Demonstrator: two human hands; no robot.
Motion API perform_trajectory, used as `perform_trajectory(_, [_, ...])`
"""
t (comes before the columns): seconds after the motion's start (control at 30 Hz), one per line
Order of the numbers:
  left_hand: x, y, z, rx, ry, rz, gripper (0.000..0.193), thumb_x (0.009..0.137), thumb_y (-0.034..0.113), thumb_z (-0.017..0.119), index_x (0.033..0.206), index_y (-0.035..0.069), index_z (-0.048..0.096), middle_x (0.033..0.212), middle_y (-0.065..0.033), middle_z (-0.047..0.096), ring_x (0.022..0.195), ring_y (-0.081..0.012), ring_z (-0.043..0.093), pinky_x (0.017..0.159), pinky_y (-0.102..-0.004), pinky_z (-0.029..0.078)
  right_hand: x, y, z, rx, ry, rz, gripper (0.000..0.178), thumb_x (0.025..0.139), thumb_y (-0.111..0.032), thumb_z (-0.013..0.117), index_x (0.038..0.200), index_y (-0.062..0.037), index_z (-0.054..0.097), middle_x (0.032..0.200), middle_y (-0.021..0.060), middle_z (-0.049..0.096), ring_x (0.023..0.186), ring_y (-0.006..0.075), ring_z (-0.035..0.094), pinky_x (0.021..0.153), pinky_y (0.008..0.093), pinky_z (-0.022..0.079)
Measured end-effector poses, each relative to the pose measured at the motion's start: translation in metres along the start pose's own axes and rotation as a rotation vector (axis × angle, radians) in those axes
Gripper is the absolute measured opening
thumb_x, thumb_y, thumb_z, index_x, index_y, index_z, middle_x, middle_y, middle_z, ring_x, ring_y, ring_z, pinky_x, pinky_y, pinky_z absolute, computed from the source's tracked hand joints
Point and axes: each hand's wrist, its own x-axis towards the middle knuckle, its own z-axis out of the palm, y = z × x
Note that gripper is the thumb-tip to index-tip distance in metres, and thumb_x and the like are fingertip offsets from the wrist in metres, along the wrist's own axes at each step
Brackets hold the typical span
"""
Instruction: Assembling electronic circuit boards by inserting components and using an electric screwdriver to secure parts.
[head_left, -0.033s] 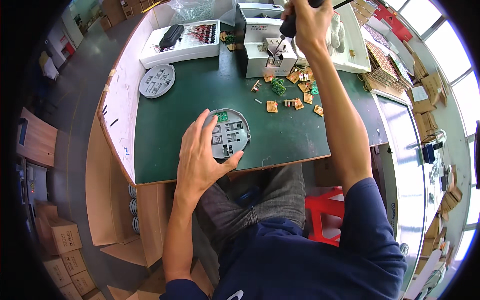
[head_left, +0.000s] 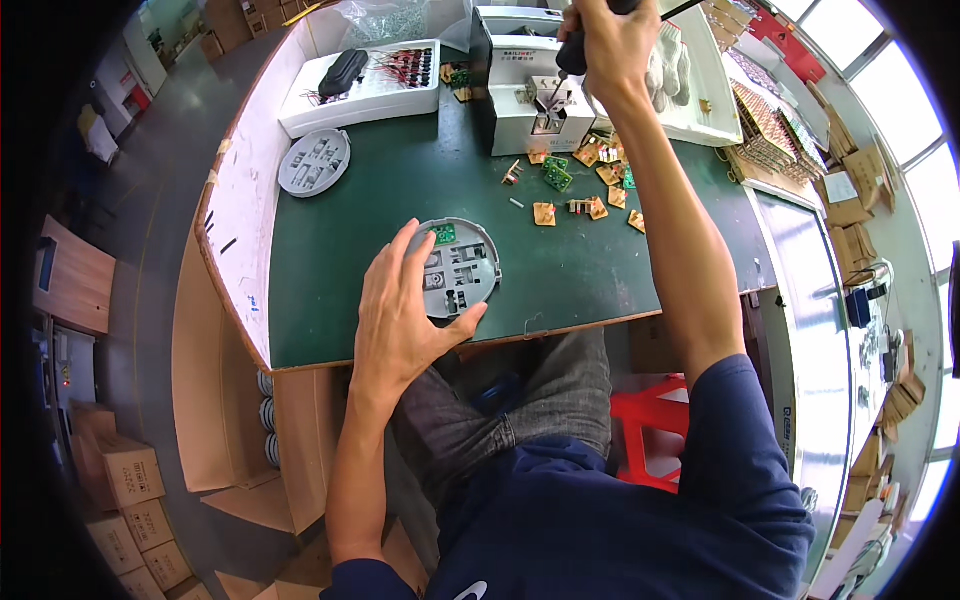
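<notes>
One grey round housing (head_left: 316, 162) lies leftmost on the green table (head_left: 340, 260). Next, the left hand (head_left: 393, 308) spans a second housing (head_left: 486, 268) between fingers and thumb; one green board (head_left: 443, 234) sits inside. Beyond, one white machine (head_left: 508, 140) stands below one black driver (head_left: 573, 54), clasped by the right hand (head_left: 616, 48).

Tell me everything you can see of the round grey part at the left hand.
The round grey part looks like plastic: a shallow disc with a raised rim, small tabs at its right edge, and recesses inside. A small green board sits near its far edge. It lies on the green tabletop near the front edge. The left hand grips its left side, hiding some of it.
</notes>
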Motion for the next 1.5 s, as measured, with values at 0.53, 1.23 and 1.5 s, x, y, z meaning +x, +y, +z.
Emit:
perform_trajectory(0.53, [-0.002,-0.007,0.005,0.021,0.069,0.094,0.083,0.08,0.052,0.078,0.136,-0.003,0.052,0.147,-0.0191,0.045,0.129,-0.0391,0.049,0.11,-0.0508,0.041,-0.103,-0.034,0.044,0.248,-0.323,0.24,0.022,0.096,-0.018,0.068,0.094,0.0013,0.058,0.069,0.003,0.057,0.057,0.0124,0.056,0.053,0.0297,0.049])
perform_trajectory(1.23, [-0.003,-0.008,0.006,0.001,0.066,0.076,0.083,0.077,0.046,0.082,0.14,0.001,0.049,0.148,-0.0187,0.045,0.13,-0.0391,0.049,0.111,-0.0495,0.04,-0.124,-0.019,0.069,0.29,-0.513,0.271,0.022,0.094,-0.017,0.07,0.1,0.002,0.06,0.067,0.0035,0.056,0.053,0.0123,0.056,0.051,0.0307,0.05])
perform_trajectory(1.5, [-0.001,-0.009,0.008,0.007,0.084,0.1,0.083,0.077,0.046,0.082,0.137,-0.001,0.05,0.146,-0.0193,0.046,0.128,-0.0397,0.05,0.109,-0.0503,0.042,-0.119,-0.032,0.065,0.241,-0.577,0.344,0.022,0.094,-0.015,0.072,0.097,-0.0037,0.053,0.065,0.0008,0.057,0.051,0.0088,0.054,0.048,0.0253,0.043])
